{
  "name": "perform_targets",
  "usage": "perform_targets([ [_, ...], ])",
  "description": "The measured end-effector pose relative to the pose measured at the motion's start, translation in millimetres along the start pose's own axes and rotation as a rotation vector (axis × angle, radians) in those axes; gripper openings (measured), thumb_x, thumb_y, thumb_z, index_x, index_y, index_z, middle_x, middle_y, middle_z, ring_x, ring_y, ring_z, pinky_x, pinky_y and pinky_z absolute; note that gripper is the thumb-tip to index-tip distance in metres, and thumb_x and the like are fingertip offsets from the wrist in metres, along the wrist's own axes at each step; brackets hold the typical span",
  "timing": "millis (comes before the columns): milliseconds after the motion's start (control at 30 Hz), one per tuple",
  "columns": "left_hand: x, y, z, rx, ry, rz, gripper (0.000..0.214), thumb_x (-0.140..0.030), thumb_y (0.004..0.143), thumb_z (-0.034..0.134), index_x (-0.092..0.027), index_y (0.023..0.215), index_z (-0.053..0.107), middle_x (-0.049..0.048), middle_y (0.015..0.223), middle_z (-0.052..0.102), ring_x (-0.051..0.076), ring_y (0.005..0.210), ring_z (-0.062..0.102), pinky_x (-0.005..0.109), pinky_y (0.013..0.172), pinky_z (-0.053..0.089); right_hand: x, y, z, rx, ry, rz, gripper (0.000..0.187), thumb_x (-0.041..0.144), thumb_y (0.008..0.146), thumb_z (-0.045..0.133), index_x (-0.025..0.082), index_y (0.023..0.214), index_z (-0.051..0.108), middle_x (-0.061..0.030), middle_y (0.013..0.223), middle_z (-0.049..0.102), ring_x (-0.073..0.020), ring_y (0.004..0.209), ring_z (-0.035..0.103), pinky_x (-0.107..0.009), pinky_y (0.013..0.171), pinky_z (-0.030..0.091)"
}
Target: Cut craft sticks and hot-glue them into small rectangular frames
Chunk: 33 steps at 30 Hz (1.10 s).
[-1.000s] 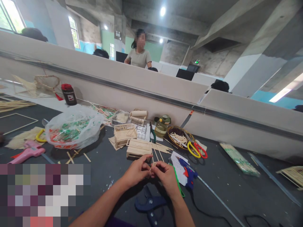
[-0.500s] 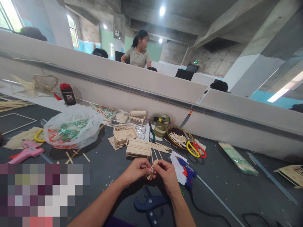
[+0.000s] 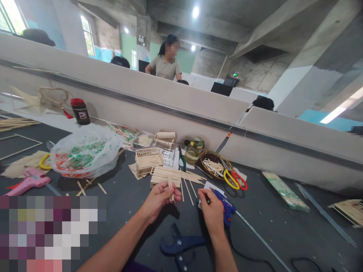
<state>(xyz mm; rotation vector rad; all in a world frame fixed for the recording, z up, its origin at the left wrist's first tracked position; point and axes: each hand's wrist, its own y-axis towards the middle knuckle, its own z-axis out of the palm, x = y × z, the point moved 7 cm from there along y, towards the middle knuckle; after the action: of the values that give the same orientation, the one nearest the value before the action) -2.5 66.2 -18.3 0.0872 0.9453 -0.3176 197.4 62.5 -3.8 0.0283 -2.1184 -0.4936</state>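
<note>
while the dark worktop (image 3: 127, 204) carries a clear plastic bag (image 3: 85, 153) toward its left edge and a stick frame (image 3: 166, 176) near its middle, the left hand (image 3: 159, 200), just nearer than that frame, pinches a few short sticks (image 3: 170, 190) upright. the right hand (image 3: 211, 211) rests on the blue glue gun (image 3: 227, 207) beside it, fingers curled; grip cannot be told.

Head camera looks forward and down; close over the worktable (image 3: 272, 211).

Bright, even daylight from windows (image 3: 11, 17) and ceiling lamps (image 3: 195, 12), soft shadows, wide-angle bending at edges
</note>
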Motion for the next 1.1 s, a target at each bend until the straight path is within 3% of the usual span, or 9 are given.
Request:
perform_targets([
  [167,6,2,-2.8,-0.052,-0.189,-0.012,0.023,-0.027,0.078,0.070,-0.013,0.092,0.058,0.0042,0.076,0.065,0.012,0.062,0.060,0.033,0.073,0.053,-1,-7,29,0.129,-0.312,-0.129,0.021,0.023,0.088,0.046,0.020,0.086,0.066,-0.0078,0.083,0.065,-0.0218,0.078,0.061,-0.031,0.071,0.044],
  [333,6,5,-7.6,-0.116,-0.355,-0.003,0.020,-0.020,0.076,0.071,-0.012,0.088,0.058,-0.0041,0.061,0.049,0.004,0.050,0.042,0.018,0.052,0.040,-3,-8,41,0.155,-0.461,-0.165,0.020,0.017,0.089,0.044,0.021,0.088,0.064,-0.0072,0.082,0.063,-0.0211,0.079,0.060,-0.029,0.067,0.040],
  [533,7,4,-8.6,-0.141,-0.344,-0.022,0.027,-0.035,0.079,0.070,-0.013,0.079,0.053,-0.0076,0.058,0.036,0.002,0.044,0.029,0.014,0.043,0.026,7,-9,53,0.186,-0.563,-0.188,0.017,0.019,0.090,0.047,0.022,0.083,0.062,-0.0052,0.080,0.061,-0.0183,0.072,0.057,-0.028,0.062,0.034],
  [733,12,3,-8.8,-0.156,-0.291,-0.020,0.028,-0.038,0.081,0.067,-0.013,0.085,0.056,-0.0069,0.059,0.039,0.002,0.043,0.029,0.015,0.042,0.026,5,9,23,-0.011,-0.761,-0.126,0.020,0.023,0.092,0.047,0.021,0.087,0.066,-0.0057,0.080,0.060,-0.0190,0.080,0.055,-0.028,0.066,0.031],
  [867,11,4,-10.7,-0.188,-0.339,-0.014,0.022,-0.029,0.082,0.066,-0.012,0.093,0.059,-0.0033,0.064,0.048,0.004,0.047,0.037,0.017,0.045,0.033,-1,19,2,-0.049,-0.875,-0.079,0.022,0.024,0.092,0.047,0.020,0.091,0.069,-0.0062,0.084,0.063,-0.0210,0.085,0.054,-0.030,0.072,0.033],
  [1100,11,4,-9.0,-0.164,-0.350,-0.042,0.008,-0.017,0.085,0.060,-0.012,0.091,0.059,0.0021,0.071,0.057,0.007,0.054,0.050,0.020,0.051,0.043,5,21,20,0.024,-0.899,-0.112,0.022,0.025,0.091,0.051,0.020,0.080,0.069,-0.0071,0.082,0.064,-0.0214,0.084,0.055,-0.030,0.068,0.033],
])
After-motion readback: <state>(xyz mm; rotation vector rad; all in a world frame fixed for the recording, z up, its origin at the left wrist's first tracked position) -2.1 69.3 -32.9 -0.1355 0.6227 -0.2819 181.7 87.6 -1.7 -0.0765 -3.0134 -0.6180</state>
